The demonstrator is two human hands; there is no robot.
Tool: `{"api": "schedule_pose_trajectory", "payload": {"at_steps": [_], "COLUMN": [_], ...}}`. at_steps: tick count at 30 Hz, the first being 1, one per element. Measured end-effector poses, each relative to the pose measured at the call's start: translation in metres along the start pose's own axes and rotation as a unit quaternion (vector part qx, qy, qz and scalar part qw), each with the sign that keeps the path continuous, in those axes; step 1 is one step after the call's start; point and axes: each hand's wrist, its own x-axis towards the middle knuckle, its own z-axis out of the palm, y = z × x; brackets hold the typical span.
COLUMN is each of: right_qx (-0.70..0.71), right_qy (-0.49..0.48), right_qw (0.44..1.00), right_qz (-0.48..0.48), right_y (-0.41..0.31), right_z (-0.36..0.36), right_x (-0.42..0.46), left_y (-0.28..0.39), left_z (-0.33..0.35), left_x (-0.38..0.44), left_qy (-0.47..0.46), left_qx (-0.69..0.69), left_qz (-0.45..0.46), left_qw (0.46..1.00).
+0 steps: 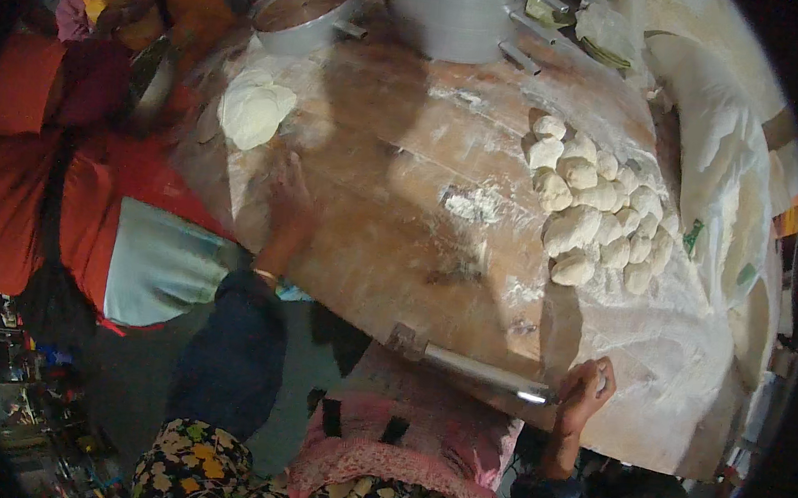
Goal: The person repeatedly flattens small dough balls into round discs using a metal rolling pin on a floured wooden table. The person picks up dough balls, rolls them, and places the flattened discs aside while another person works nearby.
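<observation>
My left hand [291, 196] is over the left part of the floured wooden board [372, 240], blurred, fingers stretched out and nothing in it. Just beyond its fingertips lie pale flattened dough rounds [256, 110], which seem to overlap. At the board's near edge my right hand [587, 388] is closed around one end of a rolling pin [487, 372] with a shiny metal barrel. Its other handle [403, 338] points left and is free. Several dough balls [574, 230] sit clustered on the right side, some touching.
A metal pot [304, 17] and a tall metal vessel [450, 16] stand at the far edge. Loose flour [473, 204] lies mid-board. Whitish plastic sheeting [718, 146] runs along the right. A person in red clothing [89, 213] is close on the left.
</observation>
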Motion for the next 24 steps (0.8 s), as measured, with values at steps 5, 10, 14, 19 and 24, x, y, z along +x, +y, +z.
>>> {"api": "schedule_pose_trajectory", "payload": {"at_steps": [5, 10, 14, 19, 24], "right_qx": [0.022, -0.029, 0.022, -0.073, -0.085], "right_qy": [-0.022, 0.027, -0.033, 0.152, 0.037], "right_qw": [0.999, 0.999, 0.999, 0.985, 0.995], "right_qz": [0.019, -0.022, -0.022, 0.034, -0.043], "right_y": [0.012, -0.007, 0.014, 0.016, 0.022], "right_z": [-0.002, 0.019, -0.004, -0.003, -0.014], "right_x": [0.001, -0.002, 0.008, -0.009, -0.011], "left_y": [-0.059, -0.091, -0.151, -0.088, -0.062], "left_z": [0.001, 0.042, 0.038, 0.057, 0.067], "left_x": [0.108, 0.196, 0.285, 0.312, 0.238], "left_qy": [0.142, 0.129, 0.009, 0.109, 0.002], "left_qx": [-0.037, 0.005, 0.022, 0.169, 0.226], "left_qz": [-0.189, -0.219, -0.182, -0.168, 0.075], "left_qw": [0.971, 0.967, 0.983, 0.965, 0.971]}}
